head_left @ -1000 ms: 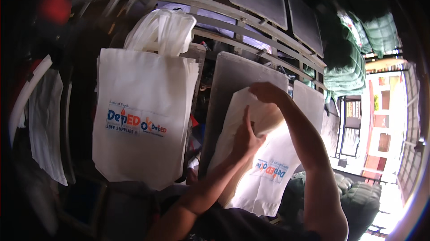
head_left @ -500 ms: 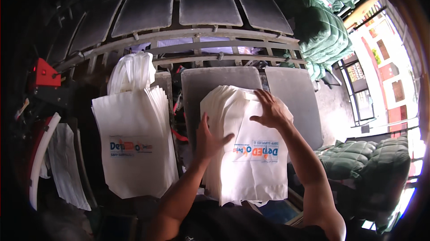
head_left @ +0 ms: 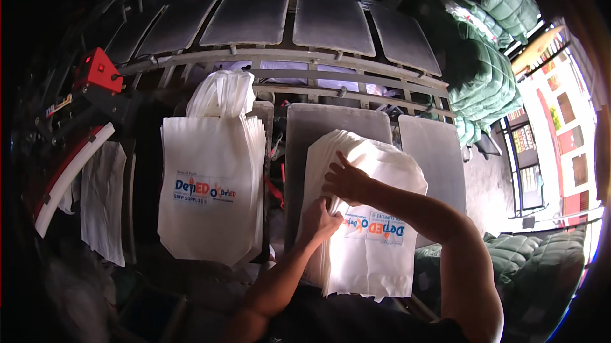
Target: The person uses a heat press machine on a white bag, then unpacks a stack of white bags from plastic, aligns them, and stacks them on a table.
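A thick stack of white fabric bags point(head_left: 382, 266) lies in front of me, its coloured print upside down from where I stand. My left hand point(head_left: 321, 221) is at the stack's left side, fingers curled around the edges of the bags and thumb on top. Just above it, my right hand point(head_left: 347, 181) reaches across and rests on the top bag with its fingers spread. To the left lies a second stack of white bags point(head_left: 210, 228), print upright, with bunched handles point(head_left: 223, 94) at its far end.
Grey flat boards point(head_left: 334, 114) lie under and beside the stack. A metal rail frame point(head_left: 299, 88) runs across behind them, with another row of boards point(head_left: 245, 18) beyond. A red box-shaped device point(head_left: 100, 70) stands at left. Green wrapped bundles point(head_left: 487, 63) are piled at right.
My right hand has moved left across the top bag, from its far right corner to near my left hand. My left hand has closed at the stack's edge. The view has shifted.
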`<control>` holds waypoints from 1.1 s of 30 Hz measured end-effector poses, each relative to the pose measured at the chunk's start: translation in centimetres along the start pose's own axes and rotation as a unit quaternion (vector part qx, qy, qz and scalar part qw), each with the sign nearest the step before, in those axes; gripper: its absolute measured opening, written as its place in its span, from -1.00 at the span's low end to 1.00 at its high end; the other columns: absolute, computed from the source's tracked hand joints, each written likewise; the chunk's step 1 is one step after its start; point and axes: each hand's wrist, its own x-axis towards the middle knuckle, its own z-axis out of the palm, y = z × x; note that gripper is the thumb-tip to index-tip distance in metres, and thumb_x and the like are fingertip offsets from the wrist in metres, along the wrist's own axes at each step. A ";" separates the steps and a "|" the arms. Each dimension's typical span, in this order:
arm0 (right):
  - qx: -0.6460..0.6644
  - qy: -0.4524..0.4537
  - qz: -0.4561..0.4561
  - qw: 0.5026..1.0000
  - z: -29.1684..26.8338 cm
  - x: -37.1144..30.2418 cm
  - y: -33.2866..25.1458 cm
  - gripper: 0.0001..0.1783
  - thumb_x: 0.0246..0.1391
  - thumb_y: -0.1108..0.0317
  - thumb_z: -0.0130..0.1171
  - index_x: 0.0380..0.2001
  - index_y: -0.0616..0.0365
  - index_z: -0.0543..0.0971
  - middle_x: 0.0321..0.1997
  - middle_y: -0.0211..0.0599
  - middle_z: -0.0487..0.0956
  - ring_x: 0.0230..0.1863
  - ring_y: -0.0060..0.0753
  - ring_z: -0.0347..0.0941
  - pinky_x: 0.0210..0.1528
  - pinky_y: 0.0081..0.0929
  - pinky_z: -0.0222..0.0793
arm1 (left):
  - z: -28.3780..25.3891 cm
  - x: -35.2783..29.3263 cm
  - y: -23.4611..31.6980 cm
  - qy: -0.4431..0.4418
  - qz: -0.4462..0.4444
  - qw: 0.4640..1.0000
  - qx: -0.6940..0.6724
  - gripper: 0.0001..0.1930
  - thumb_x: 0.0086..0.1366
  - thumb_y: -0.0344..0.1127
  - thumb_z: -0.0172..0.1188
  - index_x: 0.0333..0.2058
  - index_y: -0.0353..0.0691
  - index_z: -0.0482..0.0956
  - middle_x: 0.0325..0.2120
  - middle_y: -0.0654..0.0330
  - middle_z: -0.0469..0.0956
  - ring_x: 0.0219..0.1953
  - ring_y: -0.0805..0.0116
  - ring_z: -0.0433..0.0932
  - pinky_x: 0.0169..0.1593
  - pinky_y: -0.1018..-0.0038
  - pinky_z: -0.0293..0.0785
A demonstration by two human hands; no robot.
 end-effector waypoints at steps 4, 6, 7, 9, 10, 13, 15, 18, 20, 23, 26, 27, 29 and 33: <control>-0.014 0.028 -0.044 0.999 -2.2 -1.9 -1.4 -0.67 0.03 0.16 0.27 -0.09 -0.20 0.71 0.18 -0.30 0.51 0.46 0.00 0.15 0.54 0.35 -0.28 | 0.4 -2.3 1.5 -0.023 -0.048 0.994 -0.090 -0.31 0.11 -0.12 0.31 0.16 -0.42 0.41 -0.11 -0.18 0.61 -0.08 -0.16 0.61 0.05 0.15 0.53; -0.011 0.046 -0.067 0.997 -3.1 -2.9 -2.3 -0.70 0.00 0.23 0.29 -0.14 -0.16 0.73 0.20 -0.24 0.52 0.50 0.04 0.09 0.56 0.31 -0.29 | 0.3 -2.7 1.4 -0.011 0.018 0.999 -0.049 -0.28 0.13 -0.13 0.34 0.20 -0.42 0.38 -0.09 -0.17 0.60 -0.06 -0.13 0.61 0.07 0.18 0.52; 0.016 -0.029 -0.056 0.998 -3.6 -3.0 -2.5 -0.76 -0.01 0.25 0.29 -0.21 -0.13 0.72 0.00 -0.31 0.66 0.34 -0.06 0.37 0.54 0.23 -0.18 | -0.1 -3.6 2.2 -0.013 0.023 0.995 -0.092 -0.33 0.11 -0.17 0.37 0.14 -0.43 0.43 -0.10 -0.17 0.61 -0.06 -0.15 0.61 0.07 0.18 0.52; 0.051 -0.101 -0.032 0.993 -4.0 -3.6 -2.6 -0.84 0.01 0.23 0.28 -0.33 -0.09 0.74 -0.20 -0.38 0.70 0.11 -0.14 0.54 0.47 0.15 -0.02 | -0.6 -4.1 2.5 0.031 0.159 0.982 -0.101 -0.52 0.20 -0.23 0.39 0.03 -0.35 0.52 -0.13 -0.09 0.63 -0.09 -0.01 0.64 0.05 0.23 0.55; 0.068 -0.133 -0.018 0.989 -4.4 -4.1 -2.6 -0.86 0.02 0.22 0.28 -0.39 -0.07 0.75 -0.30 -0.42 0.72 -0.01 -0.18 0.62 0.44 0.12 0.06 | -1.5 -3.9 2.4 -0.046 0.147 0.974 -0.164 -0.55 0.24 -0.22 0.37 0.03 -0.32 0.53 -0.13 -0.04 0.64 -0.08 0.07 0.64 0.06 0.27 0.54; 0.048 -0.064 -0.006 0.997 -7.2 -8.9 -3.4 -0.86 0.04 0.23 0.27 -0.42 -0.02 0.74 -0.31 -0.35 0.71 -0.16 -0.17 0.66 0.30 -0.02 0.27 | -4.3 -3.5 0.4 -0.228 0.139 0.919 -0.289 -0.63 0.44 -0.08 0.20 0.07 -0.19 0.52 0.00 0.19 0.60 0.05 0.40 0.57 0.10 0.38 0.49; 0.017 -0.118 -0.009 0.993 -12.4 -12.7 -3.8 -0.86 0.04 0.25 0.25 -0.48 0.01 0.71 -0.34 -0.30 0.70 -0.18 -0.20 0.66 0.24 -0.07 0.37 | -6.7 -3.0 0.0 -0.371 0.014 0.847 -0.381 -0.44 0.48 0.15 0.02 0.21 -0.17 0.43 0.19 0.20 0.46 0.22 0.28 0.43 0.23 0.21 0.39; -0.009 0.052 0.037 0.998 -17.3 -21.2 -3.7 -0.92 -0.08 0.25 0.24 -0.53 -0.06 0.66 -0.46 -0.39 0.64 -0.31 -0.28 0.63 0.21 -0.19 0.39 | -5.7 -2.3 1.7 -0.491 0.007 0.782 -0.384 -0.37 0.50 0.18 -0.06 0.32 -0.17 0.34 0.31 0.16 0.35 0.33 0.18 0.32 0.35 0.10 0.24; 0.019 0.035 0.045 0.998 -22.9 -22.2 -0.5 -0.88 -0.03 0.24 0.24 -0.47 0.00 0.68 -0.37 -0.33 0.67 -0.22 -0.23 0.63 0.00 -0.24 0.50 | -7.0 -3.1 1.9 -0.487 -0.004 0.775 -0.402 -0.35 0.50 0.17 -0.06 0.35 -0.17 0.31 0.33 0.13 0.35 0.34 0.13 0.30 0.38 0.09 0.18; 0.311 0.033 0.092 0.945 -29.5 -24.0 4.9 -0.74 0.01 0.23 0.31 -0.25 0.10 0.73 -0.41 -0.15 0.69 -0.35 -0.17 0.64 -0.19 -0.31 0.54 | -9.8 -2.6 2.6 -0.464 0.013 0.761 -0.453 -0.29 0.46 0.26 -0.11 0.34 -0.16 0.32 0.32 0.13 0.35 0.33 0.14 0.32 0.36 0.09 0.21; 0.305 0.047 0.401 0.863 -31.4 -33.5 4.6 -0.57 -0.14 0.20 0.43 -0.15 0.16 0.72 -0.30 -0.14 0.73 -0.28 -0.26 0.69 -0.20 -0.31 0.60 | -10.0 0.8 8.6 -0.509 0.050 0.719 -0.471 -0.23 0.42 0.35 -0.16 0.32 -0.15 0.34 0.31 0.13 0.36 0.31 0.14 0.33 0.33 0.08 0.25; 0.351 0.086 0.405 0.840 -30.6 -34.9 6.2 -0.55 -0.14 0.21 0.44 -0.15 0.20 0.72 -0.24 -0.10 0.74 -0.23 -0.23 0.71 -0.17 -0.28 0.63 | -12.2 1.2 9.0 -0.475 0.060 0.728 -0.491 -0.21 0.41 0.38 -0.18 0.32 -0.15 0.35 0.31 0.13 0.36 0.31 0.15 0.34 0.32 0.08 0.26; 0.469 0.107 0.490 0.727 -22.1 -40.4 10.4 -0.41 -0.06 0.26 0.43 0.06 0.29 0.61 -0.08 -0.04 0.70 -0.10 -0.17 0.68 0.00 -0.24 0.62 | -14.2 2.5 10.4 -0.457 0.077 0.718 -0.520 -0.17 0.39 0.44 -0.21 0.31 -0.15 0.36 0.30 0.13 0.37 0.29 0.15 0.35 0.31 0.08 0.28; 0.653 0.223 0.484 0.539 -2.2 -39.5 9.5 -0.43 -0.02 0.28 0.42 0.07 0.27 0.60 -0.03 -0.07 0.68 -0.04 -0.18 0.65 0.05 -0.25 0.58 | -17.1 3.2 7.6 -0.391 0.040 0.733 -0.556 -0.08 0.34 0.56 -0.29 0.29 -0.13 0.38 0.29 0.12 0.37 0.27 0.16 0.37 0.27 0.07 0.32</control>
